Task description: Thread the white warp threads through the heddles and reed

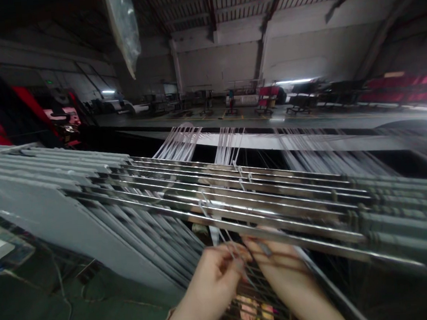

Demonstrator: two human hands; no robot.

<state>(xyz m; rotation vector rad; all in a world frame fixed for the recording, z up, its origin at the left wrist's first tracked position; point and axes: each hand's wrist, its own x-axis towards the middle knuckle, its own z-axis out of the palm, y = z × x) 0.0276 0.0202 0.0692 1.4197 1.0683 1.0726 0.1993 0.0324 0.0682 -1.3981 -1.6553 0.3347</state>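
Note:
Both my hands are low in the middle of the head view, just under the near steel rail (261, 220) of a loom frame. My left hand (214, 274) is closed, its fingertips pinching thin wire heddles (222, 240) that hang from the rail. My right hand (279, 267) is also closed, its fingers pressed to the same bunch of wires right beside the left hand. The two hands touch at the fingertips. White warp threads (177, 143) run away from the rails toward the back.
Several parallel steel rails (237, 187) cross the view from left to right. Packed grey heddle banks (55, 190) fill the left side. A plastic sheet (123, 25) hangs top left. Red machinery (31, 114) stands at far left, and a dim hall floor (305, 117) lies beyond.

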